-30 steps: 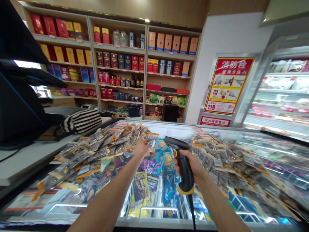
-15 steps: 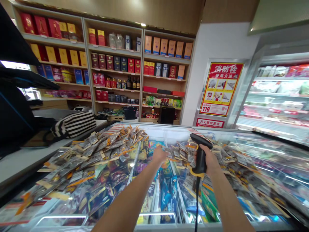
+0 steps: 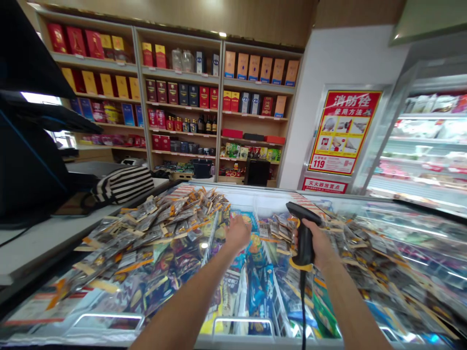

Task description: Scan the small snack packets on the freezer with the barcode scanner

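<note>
My right hand (image 3: 316, 240) is wrapped round the handle of a black barcode scanner (image 3: 305, 243) with yellow trim. The scanner's head points left and away, and its cable hangs down past the front of the freezer. My left hand (image 3: 238, 234) reaches out over the middle section of the chest freezer, with its back to me. Its fingers bend away and are mostly hidden, so whether they hold anything does not show. Blue packs (image 3: 260, 287) lie below and right of it. Clear packets with orange and tan strips (image 3: 175, 218) are heaped to its left.
More such packets (image 3: 368, 248) cover the freezer's right side. Wire dividers (image 3: 279, 296) split its inside. A counter (image 3: 32, 253) with a striped bag (image 3: 126, 185) stands at the left. Shelves of boxed goods (image 3: 182, 95) rise behind, and a lit cooler (image 3: 430, 141) stands at the right.
The view has turned slightly left, so the surroundings sit further right. My left hand has shifted a little left against the freezer's contents. My right hand keeps hold of the barcode scanner.
</note>
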`<action>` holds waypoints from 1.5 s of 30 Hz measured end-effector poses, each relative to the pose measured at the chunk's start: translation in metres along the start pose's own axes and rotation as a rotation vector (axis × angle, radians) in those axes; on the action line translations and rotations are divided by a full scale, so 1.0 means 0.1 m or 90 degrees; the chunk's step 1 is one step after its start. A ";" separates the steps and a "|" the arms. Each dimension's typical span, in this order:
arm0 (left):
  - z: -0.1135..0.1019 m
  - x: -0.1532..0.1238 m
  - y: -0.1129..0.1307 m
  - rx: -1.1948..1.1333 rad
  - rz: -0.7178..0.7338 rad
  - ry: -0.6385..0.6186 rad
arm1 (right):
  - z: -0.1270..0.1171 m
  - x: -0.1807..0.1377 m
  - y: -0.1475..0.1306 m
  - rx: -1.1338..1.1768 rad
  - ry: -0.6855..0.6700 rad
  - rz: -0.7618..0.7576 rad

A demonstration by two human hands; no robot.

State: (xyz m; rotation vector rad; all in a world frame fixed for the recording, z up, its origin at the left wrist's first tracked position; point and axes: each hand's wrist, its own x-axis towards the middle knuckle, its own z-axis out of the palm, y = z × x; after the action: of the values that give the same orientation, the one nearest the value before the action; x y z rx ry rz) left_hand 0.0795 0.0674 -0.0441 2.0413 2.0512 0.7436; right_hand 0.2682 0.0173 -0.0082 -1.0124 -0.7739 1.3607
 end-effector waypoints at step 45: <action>-0.27 -0.01 -0.57 -0.554 -0.168 -0.066 | 0.53 -0.28 0.37 0.036 -0.244 0.161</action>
State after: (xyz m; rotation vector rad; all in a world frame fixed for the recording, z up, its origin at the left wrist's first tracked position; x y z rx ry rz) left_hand 0.0170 0.0627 -0.0463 1.2626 1.4842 1.1680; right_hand 0.2025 -0.0064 -0.0171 -0.8328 -0.9045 1.8181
